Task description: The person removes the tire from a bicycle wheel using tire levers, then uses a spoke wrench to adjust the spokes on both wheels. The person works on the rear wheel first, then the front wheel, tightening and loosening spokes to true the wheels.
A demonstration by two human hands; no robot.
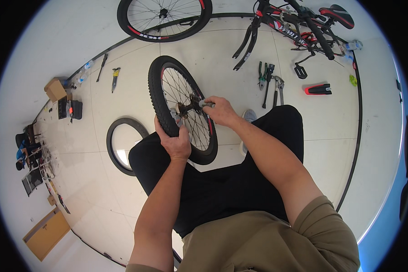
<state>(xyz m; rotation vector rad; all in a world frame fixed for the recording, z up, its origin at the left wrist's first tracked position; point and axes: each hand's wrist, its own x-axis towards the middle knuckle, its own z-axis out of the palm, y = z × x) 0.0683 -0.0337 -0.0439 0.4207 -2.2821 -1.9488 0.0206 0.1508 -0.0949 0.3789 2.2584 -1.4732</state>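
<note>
A bicycle wheel [159,93] with black tyre, red-marked rim and spokes stands tilted between my knees. My left hand [173,139] grips its tyre at the lower left, fingers round the outer side. A greyish object [177,116] at the hub is partly hidden behind tyre and hand, too small to identify. My right hand [221,111] is closed on a grey tool [206,104] held against the right side of the hub. A loose black tyre [114,130] lies on the floor beside my left knee.
Another wheel [192,27] lies at the back; a bicycle frame [276,25] is back right. Pliers and wrenches [275,86], a red-black part [318,89], a yellow-handled tool [115,75], boxes [55,89] and bottles lie around. Far left, a person in blue [21,154] is among chairs.
</note>
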